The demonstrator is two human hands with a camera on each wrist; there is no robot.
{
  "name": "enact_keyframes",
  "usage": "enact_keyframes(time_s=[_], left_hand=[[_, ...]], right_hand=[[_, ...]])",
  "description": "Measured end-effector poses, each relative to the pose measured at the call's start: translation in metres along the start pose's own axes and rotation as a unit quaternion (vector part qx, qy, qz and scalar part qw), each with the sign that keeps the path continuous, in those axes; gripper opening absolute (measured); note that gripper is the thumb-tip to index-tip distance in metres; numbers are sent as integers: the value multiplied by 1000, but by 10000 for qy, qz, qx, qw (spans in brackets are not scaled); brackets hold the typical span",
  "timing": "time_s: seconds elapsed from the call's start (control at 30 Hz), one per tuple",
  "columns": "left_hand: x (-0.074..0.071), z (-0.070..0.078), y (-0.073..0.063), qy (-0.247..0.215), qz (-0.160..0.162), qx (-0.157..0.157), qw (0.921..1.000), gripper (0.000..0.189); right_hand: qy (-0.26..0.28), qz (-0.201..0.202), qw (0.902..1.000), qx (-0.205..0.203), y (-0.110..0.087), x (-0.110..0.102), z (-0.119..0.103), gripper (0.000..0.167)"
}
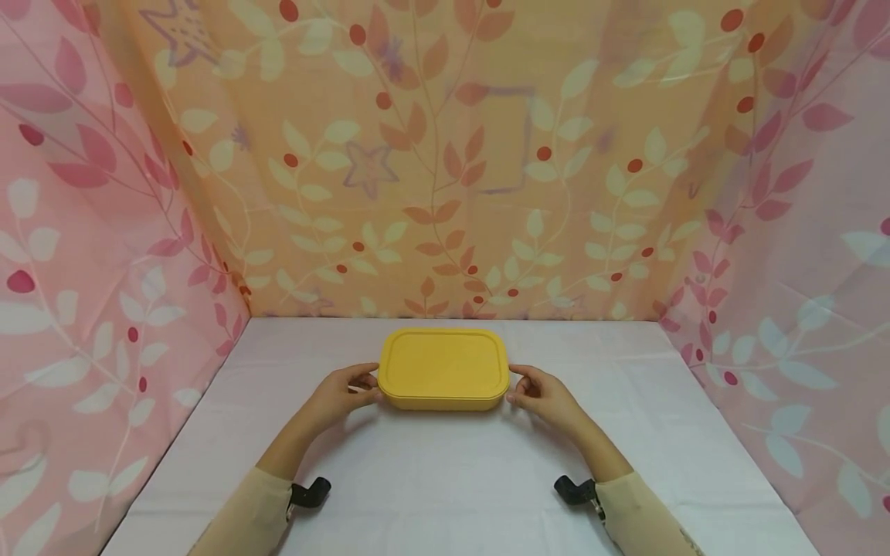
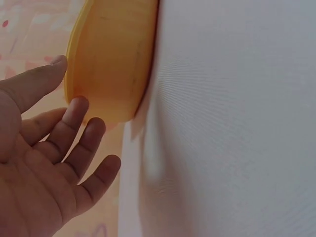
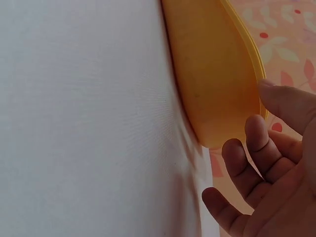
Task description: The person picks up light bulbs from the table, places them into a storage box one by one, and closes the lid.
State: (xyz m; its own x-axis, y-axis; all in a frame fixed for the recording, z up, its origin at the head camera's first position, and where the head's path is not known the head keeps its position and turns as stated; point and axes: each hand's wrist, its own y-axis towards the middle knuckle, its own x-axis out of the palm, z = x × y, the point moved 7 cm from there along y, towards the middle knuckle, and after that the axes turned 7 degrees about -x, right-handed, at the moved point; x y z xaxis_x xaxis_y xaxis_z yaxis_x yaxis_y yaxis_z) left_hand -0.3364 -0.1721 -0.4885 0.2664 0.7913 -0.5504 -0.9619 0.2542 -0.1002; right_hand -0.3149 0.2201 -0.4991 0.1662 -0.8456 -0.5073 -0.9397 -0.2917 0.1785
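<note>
A yellow rectangular box with a rounded lid [image 1: 445,364] lies flat on the white-covered table, lid up. My left hand [image 1: 342,395] is at its left end, the thumb at the front corner and the index finger farther back. In the left wrist view, that thumb [image 2: 55,69] reaches the lid's rim while the other fingers spread loosely beside the yellow wall [image 2: 111,59]. At the right end my right hand [image 1: 545,396] mirrors this. Its thumb [image 3: 284,101] meets the rim in the right wrist view, with relaxed fingers beside the wall [image 3: 212,74]. The box's contents are hidden.
White cloth [image 1: 445,486] covers the table. Behind it stands an orange leaf-patterned curtain [image 1: 431,193], with pink patterned curtains at the left [image 1: 90,255] and right [image 1: 786,255]. Black wrist mounts [image 1: 310,493] stick out from both sleeves.
</note>
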Motion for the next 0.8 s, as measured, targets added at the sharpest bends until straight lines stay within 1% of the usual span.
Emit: enact_keyframes(time_s=[0.13, 0.27, 0.37, 0.43, 0.6, 0.7, 0.8], left_hand=[[-2, 1, -3, 86, 121, -66, 9999, 57], [-2, 2, -5, 116, 197, -45, 9997, 50], [-2, 5, -4, 220, 172, 125, 9995, 46], [-3, 8, -4, 372, 216, 323, 9986, 43], [-10, 21, -7, 563, 534, 705, 9945, 41], [-10, 29, -10, 631, 595, 856, 9925, 40], [-9, 33, -13, 707, 598, 976, 9909, 36]], right_hand=[[-27, 89, 10000, 1, -1, 1, -2, 58], [-150, 169, 9997, 47, -3, 0, -3, 54], [-312, 240, 9992, 109, -5, -2, -5, 50], [-498, 256, 9984, 109, -6, -4, -7, 48], [-1032, 326, 9940, -189, -6, -11, -18, 42], [-1096, 357, 9925, -404, -6, -13, -23, 40], [-1236, 299, 9893, -711, -7, -12, -29, 40]])
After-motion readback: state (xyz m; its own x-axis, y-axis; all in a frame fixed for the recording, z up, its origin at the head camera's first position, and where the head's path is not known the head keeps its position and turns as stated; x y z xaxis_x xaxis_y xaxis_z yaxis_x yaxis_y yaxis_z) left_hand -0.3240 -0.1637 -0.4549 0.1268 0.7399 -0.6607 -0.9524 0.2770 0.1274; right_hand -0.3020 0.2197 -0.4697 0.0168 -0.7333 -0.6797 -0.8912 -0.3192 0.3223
